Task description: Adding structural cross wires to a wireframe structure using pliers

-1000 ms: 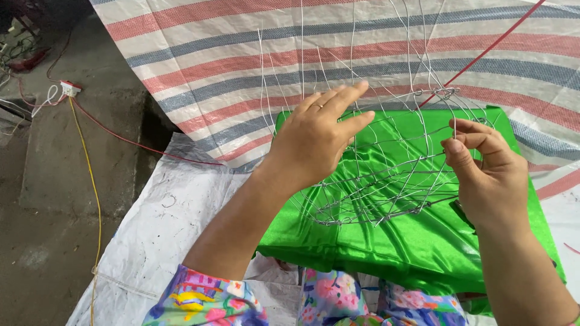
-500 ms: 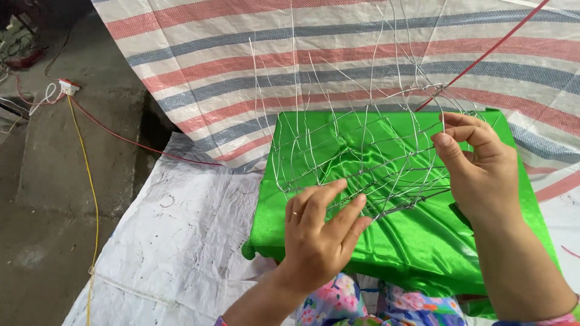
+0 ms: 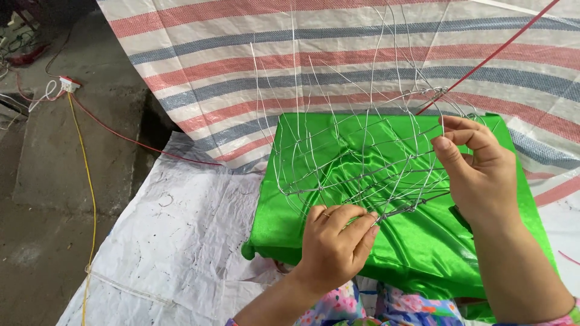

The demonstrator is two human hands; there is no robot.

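A thin silver wire mesh frame (image 3: 362, 151) stands over a shiny green satin cloth (image 3: 423, 241) spread in front of me. My left hand (image 3: 336, 246) is at the frame's near lower edge, fingers curled and pinching wires where several strands meet. My right hand (image 3: 477, 172) grips the frame's right side, thumb and forefinger closed around an upright wire. Loose wire ends stick up from the top of the frame.
A red, blue and white striped tarp (image 3: 338, 54) hangs behind. A white woven sheet (image 3: 169, 241) covers the ground at left. A red cord (image 3: 489, 57) runs up to the right. A yellow cable (image 3: 89, 181) and a plug block (image 3: 67, 84) lie on the concrete floor at left.
My left hand came down from the top of the mesh to its near lower edge and closed on the wires. My right hand has stayed on the right side of the frame.
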